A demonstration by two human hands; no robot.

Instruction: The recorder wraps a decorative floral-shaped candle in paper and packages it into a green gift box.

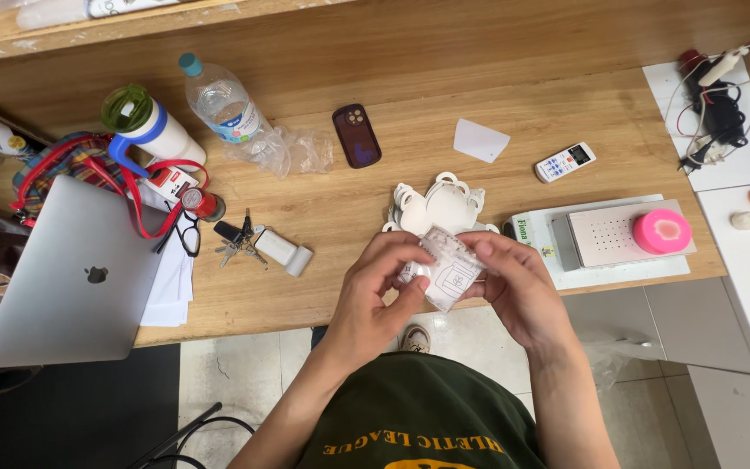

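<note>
Both hands pinch a small clear plastic packet (446,269) just above the tabletop (340,287) edge: the left hand (381,291) grips its left side, the right hand (518,287) its right. Fingers cover much of the packet, so its contents stay unclear. White cut-out shapes (440,204) lie partly hidden behind.

A wooden desk (514,113) is seen, on which a closed silver laptop (71,278), a plastic water bottle (221,104), a dark phone (357,135), a white remote (565,161), keys (238,243) and a stack of white cut-out shapes (440,207) are laid.
</note>
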